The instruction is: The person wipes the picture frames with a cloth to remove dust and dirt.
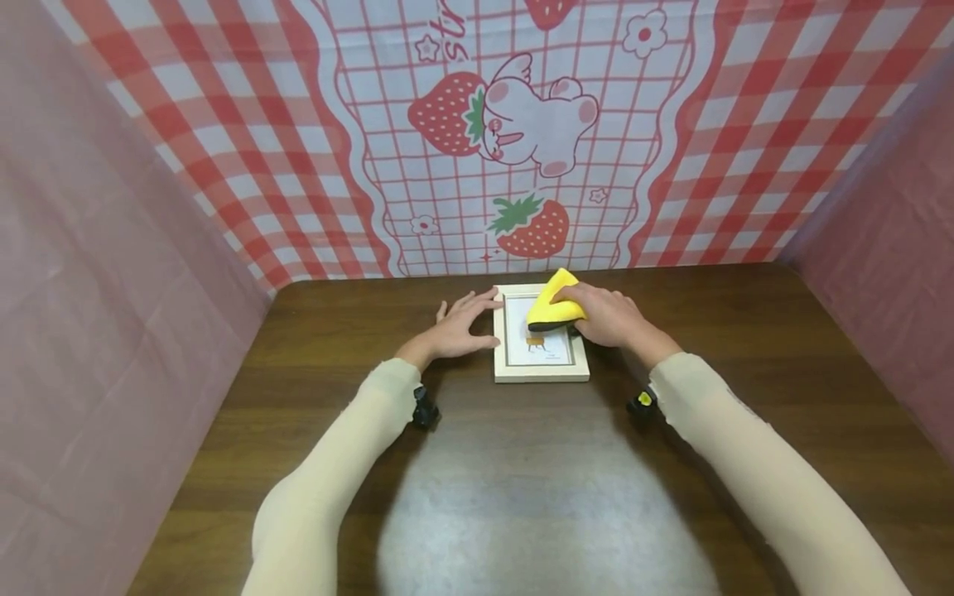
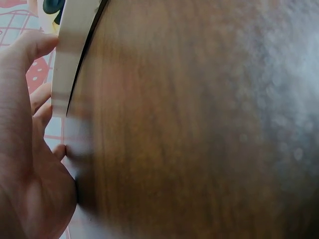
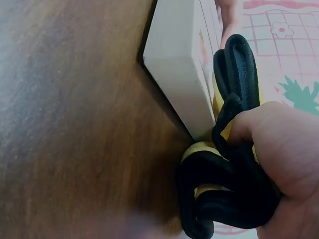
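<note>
A cream picture frame (image 1: pixel 542 375) lies flat on the wooden table, a small chair picture showing behind its pane. My left hand (image 1: pixel 458 329) rests at the frame's left side, thumb and fingertips touching its edge; the left wrist view shows the thumb (image 2: pixel 41 45) against the cream side. In my right hand (image 1: pixel 607 316) is a folded yellow cloth (image 1: pixel 555 306) with a dark edging, gripped over the upper right part of the pane. The right wrist view shows the cloth's black border (image 3: pixel 234 184) bunched under the thumb, beside the frame's corner (image 3: pixel 174 74).
The brown wooden table (image 1: pixel 522 463) reaches back to a red-and-white checked cloth backdrop (image 1: pixel 283 124) with strawberry prints. Pink curtains (image 1: pixel 97 273) hang at both sides. A dark wrist camera (image 1: pixel 425 408) sits on each forearm.
</note>
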A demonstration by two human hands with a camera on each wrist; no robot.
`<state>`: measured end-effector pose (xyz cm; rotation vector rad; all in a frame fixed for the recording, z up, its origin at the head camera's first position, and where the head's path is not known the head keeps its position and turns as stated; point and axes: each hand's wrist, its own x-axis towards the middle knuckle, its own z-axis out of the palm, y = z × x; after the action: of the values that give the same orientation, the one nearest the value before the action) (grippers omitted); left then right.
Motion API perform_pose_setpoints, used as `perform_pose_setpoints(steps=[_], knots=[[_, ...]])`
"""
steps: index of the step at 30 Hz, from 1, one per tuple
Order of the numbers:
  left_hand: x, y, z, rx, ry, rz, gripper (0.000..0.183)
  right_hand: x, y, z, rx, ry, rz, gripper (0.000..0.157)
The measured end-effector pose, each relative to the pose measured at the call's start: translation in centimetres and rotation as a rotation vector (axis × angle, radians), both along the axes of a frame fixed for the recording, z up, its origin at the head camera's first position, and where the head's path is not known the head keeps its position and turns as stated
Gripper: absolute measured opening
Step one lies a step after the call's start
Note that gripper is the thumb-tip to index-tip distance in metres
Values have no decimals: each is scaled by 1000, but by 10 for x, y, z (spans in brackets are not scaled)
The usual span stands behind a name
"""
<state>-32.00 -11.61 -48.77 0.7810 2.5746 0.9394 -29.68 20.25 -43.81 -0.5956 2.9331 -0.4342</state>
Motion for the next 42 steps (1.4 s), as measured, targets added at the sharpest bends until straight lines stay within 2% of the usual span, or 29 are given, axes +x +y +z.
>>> perform_pose_setpoints(steps=[15, 19, 24, 33, 40, 42], knots=[[-4, -2, -6, -12, 9, -8, 82, 11, 0, -2, 20, 31, 37, 53], [-2, -1, -3, -14, 3, -6, 82, 15, 2, -3, 18, 38, 49, 53], [6, 1, 8, -33, 0, -7, 81, 22, 4, -5, 15, 57, 66, 53], [8, 0, 11, -35, 9, -7, 80, 45, 7, -3, -12, 72, 102, 53], [-3, 0, -3, -13, 11, 2, 82, 70, 7, -4, -3, 129, 132, 54], [-3, 0, -3, -5, 6, 8, 81, 77, 7, -4, 0, 141, 139, 56]])
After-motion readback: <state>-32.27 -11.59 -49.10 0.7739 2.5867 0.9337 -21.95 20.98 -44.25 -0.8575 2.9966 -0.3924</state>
